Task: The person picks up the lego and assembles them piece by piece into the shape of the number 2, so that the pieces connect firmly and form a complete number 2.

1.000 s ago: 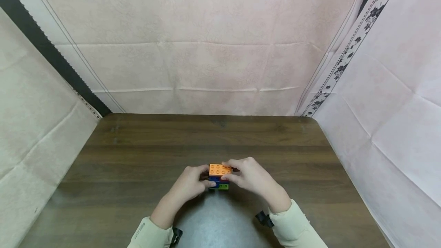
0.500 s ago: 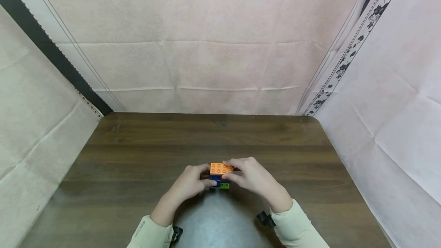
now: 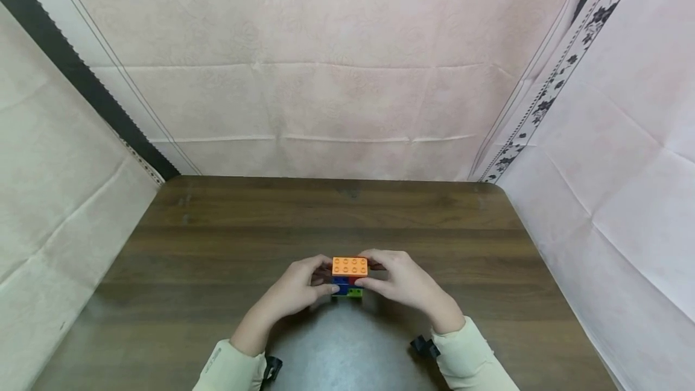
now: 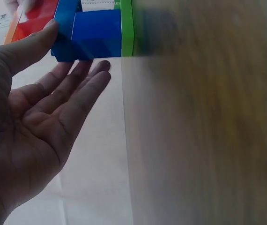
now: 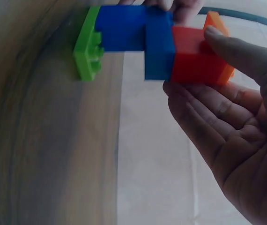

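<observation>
A small tower of toy building blocks stands on the table between both hands. Its top is an orange studded block, with a red block beneath. Lower down come a flat blue block, another blue block and a green studded base. My left hand holds the tower from the left, thumb on the near side at the blue part, fingers behind. From the right, my right hand grips the red block, thumb in front and fingers at the back. Its fingertips are partly hidden in the head view.
The brown wooden table reaches to a pale cloth wall at the back. Similar cloth hangs at the left and right sides. Black straps show near the sleeve cuffs.
My right fingers have slid off the orange block's top right corner to its side, leaving its top fully visible. The tower stays in nearly the same place.
</observation>
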Motion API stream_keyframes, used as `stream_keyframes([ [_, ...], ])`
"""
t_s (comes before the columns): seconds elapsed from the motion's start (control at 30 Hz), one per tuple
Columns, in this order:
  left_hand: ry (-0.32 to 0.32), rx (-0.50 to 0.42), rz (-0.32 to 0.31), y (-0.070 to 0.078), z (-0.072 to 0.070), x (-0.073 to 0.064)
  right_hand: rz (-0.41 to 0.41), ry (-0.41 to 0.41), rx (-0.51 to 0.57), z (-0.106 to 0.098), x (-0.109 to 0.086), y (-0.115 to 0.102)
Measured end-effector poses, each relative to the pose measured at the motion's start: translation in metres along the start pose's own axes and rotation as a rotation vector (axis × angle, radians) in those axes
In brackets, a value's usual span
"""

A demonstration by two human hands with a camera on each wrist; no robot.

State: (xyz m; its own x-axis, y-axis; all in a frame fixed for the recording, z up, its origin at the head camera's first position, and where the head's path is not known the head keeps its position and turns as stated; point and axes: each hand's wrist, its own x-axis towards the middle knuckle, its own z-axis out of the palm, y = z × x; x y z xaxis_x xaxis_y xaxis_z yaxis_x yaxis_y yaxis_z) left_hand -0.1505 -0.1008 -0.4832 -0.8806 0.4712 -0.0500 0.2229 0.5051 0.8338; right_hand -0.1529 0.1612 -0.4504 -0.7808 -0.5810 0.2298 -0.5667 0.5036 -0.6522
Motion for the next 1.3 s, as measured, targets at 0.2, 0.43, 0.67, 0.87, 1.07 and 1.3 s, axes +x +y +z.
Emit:
stream_keyframes([
  [0.2, 0.022, 0.004, 0.023, -0.001, -0.005, -0.001, 0.033, 0.024, 0.026, -0.003, -0.008, 0.01],
  [0.43, 0.014, -0.015, 0.032, -0.001, -0.007, 0.0, 0.036, 0.023, 0.083, -0.001, -0.01, 0.014],
  [0.67, 0.005, -0.015, 0.012, -0.002, -0.005, 0.002, 0.053, -0.002, 0.131, 0.0, -0.01, 0.019],
  [0.87, 0.01, -0.004, 0.012, -0.004, -0.004, 0.003, 0.02, -0.002, 0.135, 0.001, -0.009, 0.022],
  [1.07, 0.01, 0.016, 0.002, -0.001, -0.003, 0.002, 0.011, -0.002, 0.129, 0.002, -0.009, 0.024],
  [1.3, -0.002, 0.048, 0.008, 0.001, -0.003, 0.0, 0.023, -0.011, 0.145, 0.002, -0.011, 0.022],
])
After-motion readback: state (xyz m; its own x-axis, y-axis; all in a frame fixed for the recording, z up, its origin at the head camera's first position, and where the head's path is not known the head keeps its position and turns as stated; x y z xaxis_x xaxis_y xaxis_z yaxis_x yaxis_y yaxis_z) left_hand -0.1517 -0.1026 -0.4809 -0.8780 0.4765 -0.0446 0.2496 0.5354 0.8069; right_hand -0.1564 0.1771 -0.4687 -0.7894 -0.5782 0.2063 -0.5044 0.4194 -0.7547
